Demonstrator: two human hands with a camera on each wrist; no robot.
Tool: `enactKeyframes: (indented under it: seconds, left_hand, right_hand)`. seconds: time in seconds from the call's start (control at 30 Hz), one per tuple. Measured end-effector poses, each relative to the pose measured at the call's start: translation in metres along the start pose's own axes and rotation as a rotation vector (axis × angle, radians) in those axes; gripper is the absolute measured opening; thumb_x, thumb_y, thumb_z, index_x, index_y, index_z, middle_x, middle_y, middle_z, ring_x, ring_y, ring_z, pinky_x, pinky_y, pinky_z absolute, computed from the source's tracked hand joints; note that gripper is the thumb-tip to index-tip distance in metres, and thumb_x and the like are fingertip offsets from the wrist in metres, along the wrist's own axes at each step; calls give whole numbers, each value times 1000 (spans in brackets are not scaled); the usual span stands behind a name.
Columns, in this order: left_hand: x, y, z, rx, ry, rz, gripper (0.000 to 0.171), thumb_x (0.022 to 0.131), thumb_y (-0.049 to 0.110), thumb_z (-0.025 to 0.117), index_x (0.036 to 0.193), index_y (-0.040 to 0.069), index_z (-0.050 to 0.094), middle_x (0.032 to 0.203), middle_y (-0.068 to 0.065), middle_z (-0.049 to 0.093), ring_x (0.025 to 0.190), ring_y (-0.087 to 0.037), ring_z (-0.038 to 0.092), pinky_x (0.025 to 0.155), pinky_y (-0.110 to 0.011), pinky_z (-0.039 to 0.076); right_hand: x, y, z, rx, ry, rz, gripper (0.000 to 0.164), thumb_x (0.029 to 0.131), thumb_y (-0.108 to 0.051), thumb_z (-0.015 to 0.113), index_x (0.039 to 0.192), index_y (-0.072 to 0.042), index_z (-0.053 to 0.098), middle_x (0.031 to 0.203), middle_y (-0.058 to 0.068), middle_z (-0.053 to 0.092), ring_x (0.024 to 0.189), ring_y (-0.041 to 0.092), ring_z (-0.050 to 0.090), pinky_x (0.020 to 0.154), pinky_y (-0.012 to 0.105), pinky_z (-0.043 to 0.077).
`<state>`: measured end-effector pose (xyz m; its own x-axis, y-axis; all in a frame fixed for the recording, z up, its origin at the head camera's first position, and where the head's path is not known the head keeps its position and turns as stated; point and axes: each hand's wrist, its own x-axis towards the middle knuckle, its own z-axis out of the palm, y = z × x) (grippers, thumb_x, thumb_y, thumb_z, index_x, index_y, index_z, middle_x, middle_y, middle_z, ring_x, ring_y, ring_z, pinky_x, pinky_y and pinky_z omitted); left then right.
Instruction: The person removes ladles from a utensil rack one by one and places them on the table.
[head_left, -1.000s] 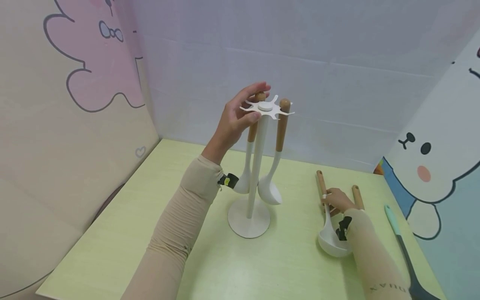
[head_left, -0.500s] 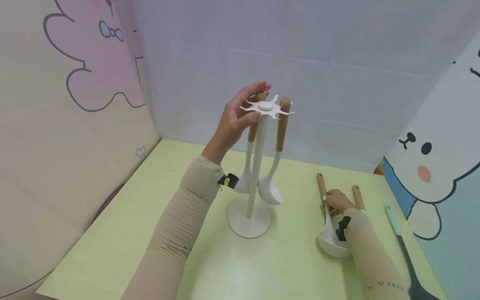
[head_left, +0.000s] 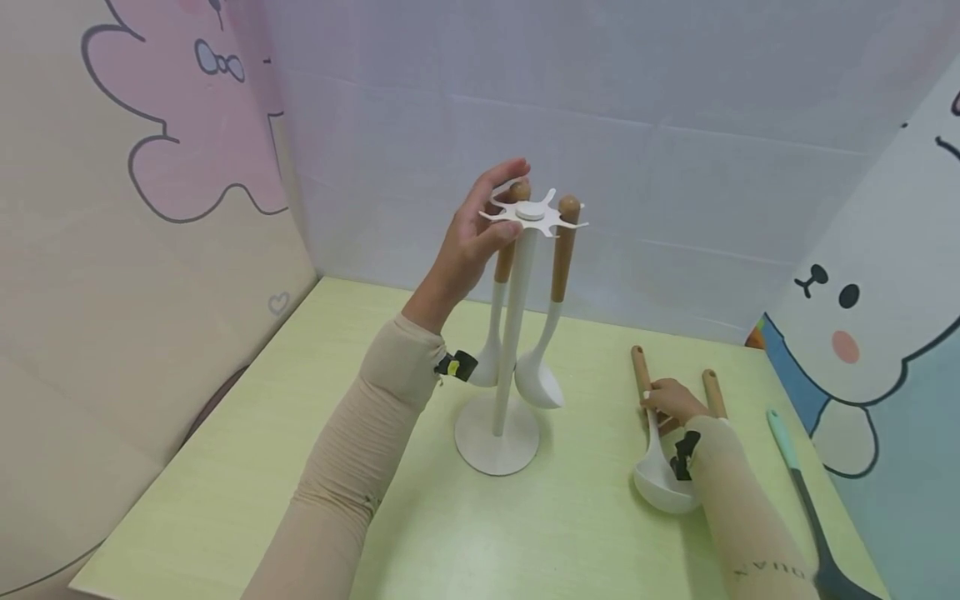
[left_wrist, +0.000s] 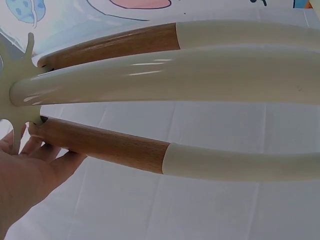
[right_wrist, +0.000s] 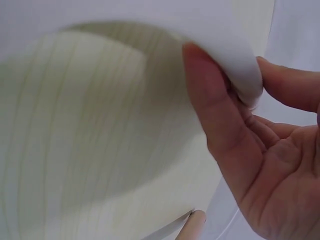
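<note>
At the top of a white utensil rack (head_left: 498, 446), my left hand (head_left: 465, 237) grips the hooked disc. Its thumb lies on the near side and its fingers reach behind a wooden handle (left_wrist: 100, 140). Two utensils hang there: a white ladle (head_left: 538, 383) on the right, and a white-headed one (head_left: 487, 365) partly hidden behind the pole and the wrist camera. To the right, my right hand (head_left: 677, 402) pinches a second ladle (head_left: 660, 492) around the join of its wooden handle and white neck. In the right wrist view, thumb and fingers close on a curved white neck (right_wrist: 220, 35).
Past the right forearm, another wooden handle (head_left: 715, 393) lies on the pale yellow table (head_left: 585, 533), the rest of it hidden. A dark spatula with a mint handle (head_left: 783, 437) lies along the right edge. Printed cloth walls (head_left: 600, 167) stand behind and at both sides.
The ladle at my right hand has slid slightly toward me since a second ago. My left fingertips have shifted a little left at the rack's top. The rack stays in place.
</note>
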<state>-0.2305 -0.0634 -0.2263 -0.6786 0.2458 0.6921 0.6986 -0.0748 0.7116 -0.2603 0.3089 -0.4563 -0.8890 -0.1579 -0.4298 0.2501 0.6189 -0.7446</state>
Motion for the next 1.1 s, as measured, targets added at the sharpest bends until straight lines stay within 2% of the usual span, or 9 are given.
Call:
enactKeyframes:
  seconds: [0.17,0.3,0.43,0.57,0.7,0.8,0.9,1.03,1.1]
  left_hand:
    - [-3,3,2,-19,31,-36,83,78,37,51,147,-6,35,143,-21,45,119,-26,50,97,-36,45]
    - [-5,4,4,-12,50,-26,80,80,36,50,147,-6,35,137,-23,49,115,-26,50,96,-35,44]
    - [-8,3,6,-15,75,-13,77,83,35,49,146,-7,36,136,-23,49,116,-27,50,95,-34,44]
    - [-10,2,8,0,112,8,75,84,34,49,145,-7,37,138,-22,44,124,-27,48,101,-35,43]
    - [-13,5,9,85,166,38,76,83,35,53,145,-6,38,142,-19,39,134,-23,40,109,-36,37]
    - [-16,8,11,178,217,76,78,81,36,59,145,-5,39,146,-18,38,137,-19,37,112,-36,33]
    - [-17,10,14,280,261,153,79,79,36,65,143,-5,42,145,-18,40,135,-16,36,111,-35,31]
    - [-16,11,18,397,297,290,78,78,33,71,139,-8,44,142,-23,43,140,-20,32,115,-37,23]
    - [-16,11,21,434,307,333,78,77,30,74,138,-8,44,141,-24,45,142,-23,29,117,-39,18]
  right_hand:
    - [-1,2,-4,0,-13,-9,54,97,-5,51,137,23,28,93,21,63,73,24,67,69,44,59]
    - [-4,1,-7,-31,-3,-22,66,96,-5,55,143,23,19,108,33,56,80,26,67,72,44,59]
    - [-8,-2,-9,-56,13,-33,71,95,-4,59,144,23,15,122,43,48,86,33,69,74,44,59]
    - [-11,-4,-12,-90,43,-57,71,96,-6,59,144,23,15,122,44,51,91,41,69,74,45,59]
    - [-14,-9,-17,-126,94,-92,71,97,-8,58,143,25,15,122,46,50,92,45,68,74,45,59]
    - [-17,-16,-19,-152,137,-115,72,97,-11,59,144,23,16,124,46,49,90,42,69,73,43,59]
    - [-19,-25,-19,-208,199,-147,72,97,-16,60,146,19,20,122,41,54,91,41,68,73,43,59]
    - [-25,-45,-14,-287,300,-203,74,100,-32,55,150,11,23,129,32,55,108,46,60,87,55,51]
    - [-30,-58,-9,-268,350,-248,73,101,-36,53,152,7,22,135,31,51,118,47,54,93,61,45]
